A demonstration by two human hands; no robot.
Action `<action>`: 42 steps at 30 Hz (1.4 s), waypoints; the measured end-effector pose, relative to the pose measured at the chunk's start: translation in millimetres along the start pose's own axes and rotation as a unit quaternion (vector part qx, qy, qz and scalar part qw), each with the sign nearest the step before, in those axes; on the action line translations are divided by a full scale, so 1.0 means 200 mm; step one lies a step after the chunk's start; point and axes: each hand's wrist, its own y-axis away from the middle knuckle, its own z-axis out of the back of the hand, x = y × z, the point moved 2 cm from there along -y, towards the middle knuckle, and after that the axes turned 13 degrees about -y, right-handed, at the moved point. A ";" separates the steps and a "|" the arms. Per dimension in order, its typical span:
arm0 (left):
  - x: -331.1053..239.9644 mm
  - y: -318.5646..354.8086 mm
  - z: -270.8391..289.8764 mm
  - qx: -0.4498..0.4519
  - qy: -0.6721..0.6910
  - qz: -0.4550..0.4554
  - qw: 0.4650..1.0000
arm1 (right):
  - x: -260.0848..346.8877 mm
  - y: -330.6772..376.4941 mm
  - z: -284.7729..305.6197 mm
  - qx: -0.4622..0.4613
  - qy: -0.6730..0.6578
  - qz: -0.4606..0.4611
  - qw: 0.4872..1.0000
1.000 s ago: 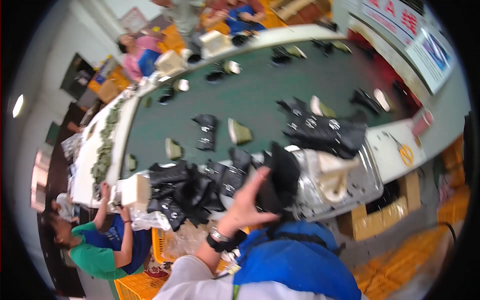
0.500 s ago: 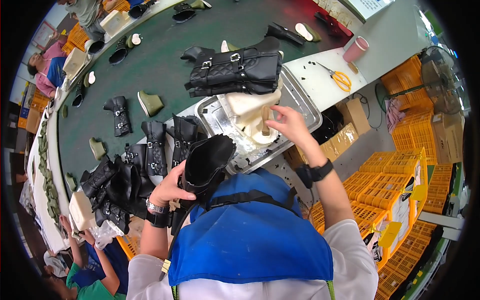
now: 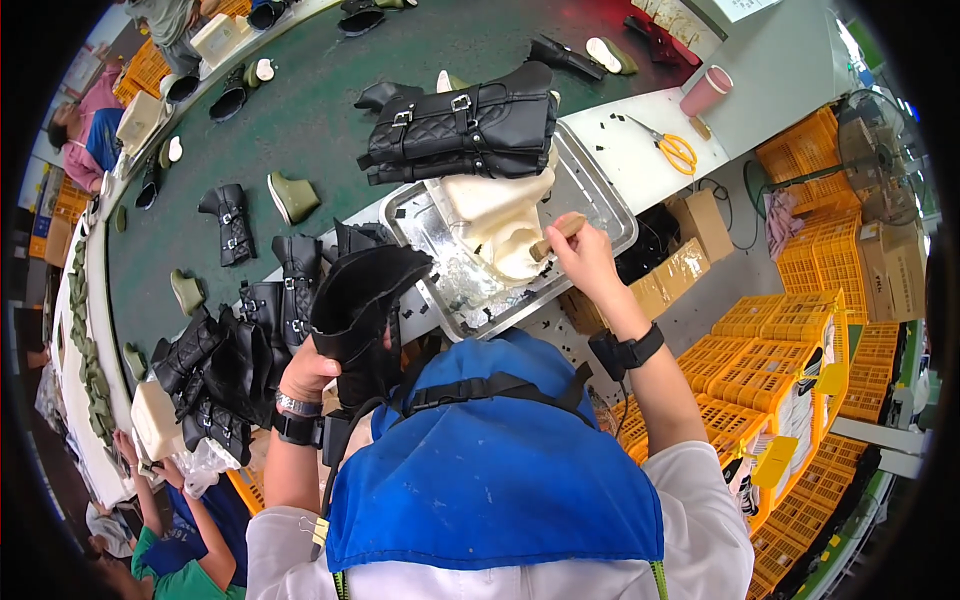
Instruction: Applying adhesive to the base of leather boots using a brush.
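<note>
My left hand (image 3: 308, 372) is closed around a black boot upper (image 3: 362, 300), holding its wide opening tilted upward at the left of my blue apron. My right hand (image 3: 588, 262) grips a wooden-handled brush (image 3: 563, 232). Its lower end dips into the mouth of a cut-open cream plastic jug (image 3: 498, 205), so the tip is partly hidden. The jug lies on a metal tray (image 3: 622, 240) strewn with black scraps. Folded black boot uppers (image 3: 465, 125) with buckles and quilting rest across the top of the jug.
More black uppers (image 3: 215, 365) are piled at the left. Across the green conveyor belt (image 3: 330, 130) lie boots and olive wedge soles (image 3: 292, 198). Orange-handled scissors (image 3: 672, 150) and a pink cup (image 3: 707, 92) sit at the right. Yellow crates (image 3: 745, 365) stand lower right; co-workers (image 3: 190, 540) are at left.
My right hand has closed on the brush handle and tilted it from upright toward the right. My left hand has shifted left with the boot upper, whose opening has turned.
</note>
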 end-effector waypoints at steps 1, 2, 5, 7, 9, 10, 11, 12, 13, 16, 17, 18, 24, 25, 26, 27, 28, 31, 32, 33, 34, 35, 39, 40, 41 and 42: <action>0.00 -0.02 -0.02 0.026 0.005 0.004 1.000 | 0.00 0.01 0.01 -0.004 0.006 -0.009 1.000; 0.01 -0.03 -0.03 0.051 0.009 0.007 0.999 | 0.01 0.02 0.02 -0.008 0.011 -0.017 1.000; 0.07 -0.08 -0.03 0.107 0.007 0.014 0.994 | -0.01 0.05 0.06 -0.027 0.044 0.004 0.999; 0.05 -0.11 -0.04 0.119 0.015 0.015 0.993 | -0.02 0.06 0.10 -0.041 0.047 0.020 0.998; 0.05 -0.12 -0.06 0.131 0.024 0.015 0.991 | -0.03 0.07 0.14 -0.060 0.082 0.064 0.993; 0.06 -0.13 -0.06 0.146 0.043 0.015 0.988 | -0.03 0.07 0.16 -0.057 0.044 0.016 0.997; 0.07 -0.15 -0.07 0.163 0.062 0.014 0.985 | -0.03 0.06 0.19 -0.059 0.044 0.017 0.997; 0.07 -0.15 -0.08 0.164 0.061 0.013 0.985 | -0.04 0.05 0.21 -0.071 -0.115 -0.054 0.989; 0.08 -0.16 -0.09 0.165 0.075 0.019 0.983 | -0.04 0.04 0.22 -0.080 -0.270 -0.123 0.952; 0.08 -0.17 -0.11 0.175 0.084 0.042 0.980 | 0.16 0.01 0.21 -0.001 -0.471 -0.188 0.862; 0.09 -0.18 -0.11 0.182 0.080 0.060 0.978 | 0.25 0.01 0.18 0.043 -0.573 -0.231 0.785; 0.08 -0.19 -0.12 0.185 0.079 0.059 0.978 | 0.31 0.00 0.16 0.041 -0.573 -0.229 0.786; 0.06 -0.21 -0.16 0.186 0.077 0.067 0.977 | 0.53 -0.03 0.06 0.137 -0.432 -0.039 0.890; 0.07 -0.21 -0.15 0.192 0.076 0.068 0.976 | 0.58 -0.02 0.05 0.139 -0.432 -0.039 0.890; 0.08 -0.21 -0.14 0.201 0.074 0.069 0.974 | 0.65 -0.01 0.05 0.152 -0.335 0.081 0.926; 0.08 -0.21 -0.14 0.201 0.074 0.069 0.974 | 0.69 0.00 0.04 0.161 -0.229 0.199 0.939; 0.08 -0.22 -0.13 0.206 0.071 0.070 0.974 | 0.69 -0.01 0.02 0.162 -0.229 0.199 0.939; 0.07 -0.21 -0.14 0.200 0.074 0.068 0.975 | 0.68 -0.01 0.00 0.169 -0.134 0.327 0.920; 0.06 -0.20 -0.14 0.187 0.078 0.064 0.977 | 0.67 -0.01 0.00 0.169 -0.118 0.327 0.922; 0.06 -0.20 -0.14 0.184 0.080 0.063 0.978 | 0.66 -0.01 0.00 0.169 -0.102 0.327 0.924; 0.06 -0.19 -0.14 0.181 0.078 0.064 0.978 | 0.65 -0.01 0.01 0.172 -0.103 0.327 0.923; 0.06 -0.19 -0.14 0.179 0.076 0.064 0.979 | 0.64 0.00 0.02 0.166 -0.099 0.313 0.930; 0.05 -0.18 -0.12 0.190 0.057 0.061 0.978 | 0.63 0.04 0.03 0.142 -0.126 0.249 0.950; 0.05 -0.18 -0.12 0.189 0.043 0.059 0.979 | 0.63 0.04 0.02 0.143 -0.126 0.249 0.950; 0.05 -0.17 -0.11 0.188 0.029 0.059 0.980 | 0.62 0.05 0.02 0.129 -0.128 0.233 0.955; 0.04 -0.17 -0.11 0.189 0.029 0.059 0.980 | 0.62 0.05 0.02 0.115 -0.130 0.217 0.961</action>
